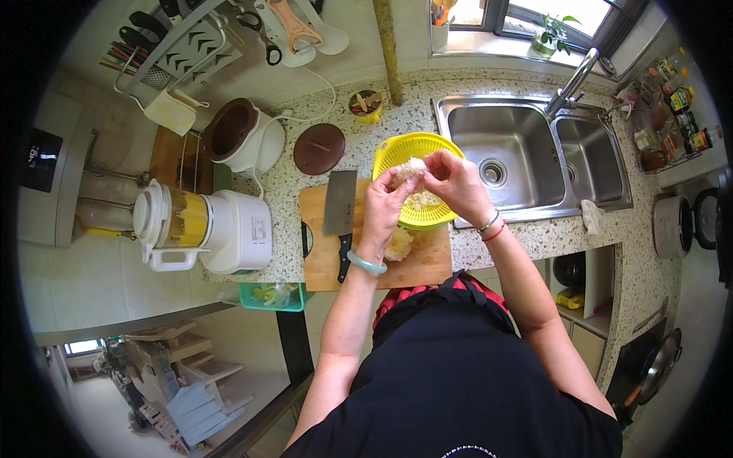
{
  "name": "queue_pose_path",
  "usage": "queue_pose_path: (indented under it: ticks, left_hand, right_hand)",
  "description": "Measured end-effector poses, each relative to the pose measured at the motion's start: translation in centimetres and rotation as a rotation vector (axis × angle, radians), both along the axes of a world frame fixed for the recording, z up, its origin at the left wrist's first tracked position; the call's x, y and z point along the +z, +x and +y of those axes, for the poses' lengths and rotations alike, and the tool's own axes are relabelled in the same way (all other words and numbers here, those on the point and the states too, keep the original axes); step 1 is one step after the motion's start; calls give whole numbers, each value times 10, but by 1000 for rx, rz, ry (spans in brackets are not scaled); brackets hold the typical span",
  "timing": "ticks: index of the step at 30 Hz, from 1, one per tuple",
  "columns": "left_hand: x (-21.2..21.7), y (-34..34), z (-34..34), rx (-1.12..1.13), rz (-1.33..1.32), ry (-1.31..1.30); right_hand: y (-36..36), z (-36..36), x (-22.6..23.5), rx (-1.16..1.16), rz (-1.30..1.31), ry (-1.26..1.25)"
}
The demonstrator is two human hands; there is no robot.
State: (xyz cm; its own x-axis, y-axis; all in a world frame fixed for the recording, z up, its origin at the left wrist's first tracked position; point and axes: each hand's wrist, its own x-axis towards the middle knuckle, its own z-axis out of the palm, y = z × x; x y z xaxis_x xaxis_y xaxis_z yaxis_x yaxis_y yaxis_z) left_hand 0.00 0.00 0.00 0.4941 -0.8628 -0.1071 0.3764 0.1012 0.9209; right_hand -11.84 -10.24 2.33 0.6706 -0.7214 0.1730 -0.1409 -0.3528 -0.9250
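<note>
Counter [489, 244] with sink [527, 153]; board [427, 263] carrying cleaver [338, 210]. Yellow colander [401, 149] sits at the board's far edge. Left hand [385, 202] and right hand [454, 179], fingers pinched, hold a pale clump [413, 168], possibly fungus, over the colander.

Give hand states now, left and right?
Left hand: closed on the white clump.
Right hand: also pinching it, over the yellow colander.

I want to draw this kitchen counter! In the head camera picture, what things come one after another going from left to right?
White blender with yellow jug → cleaver on the wooden cutting board → yellow colander, where the left hand and right hand hold a pale food clump → double steel sink.
</note>
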Motion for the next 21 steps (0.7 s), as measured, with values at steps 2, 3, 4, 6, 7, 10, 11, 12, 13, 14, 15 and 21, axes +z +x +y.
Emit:
queue_pose_path:
  ticks: [2,3,4,6,7,10,11,12,13,14,15,21]
  left_hand:
    - [1,-1,-1,21,-9,7]
    - [0,-3,-2,26,-4,6]
    - [-1,-5,-3,31,1,6]
    - [-2,-5,-4,36,-9,11]
    - [-4,-4,-3,35,-23,17]
    - [-6,-3,-3,34,-67,37]
    - [-6,-3,-3,33,-82,44]
    - [-6,-2,-2,30,-70,45]
    - [-7,-1,-2,26,-58,47]
    - [-7,1,-2,22,-46,49]
    - [-9,1,-2,11,-36,43]
    - [-15,3,-3,-81,175,-23]
  right_hand:
    - [1,1,3,-24,4,-62]
    - [-1,0,2,-32,0,-53]
    - [-2,0,-1,-41,-4,-44]
    - [-3,0,-2,-57,0,-51]
    - [-1,1,-2,-64,9,-66]
    - [-1,0,-1,-69,36,-86]
    - [-1,-1,0,-68,46,-88]
    - [0,-1,0,-72,43,-87]
    - [0,0,2,-77,40,-85]
    - [1,1,2,-81,37,-84]
    - [1,-1,-1,-80,38,-56]
    - [0,-13,-25,-6,-161,414]
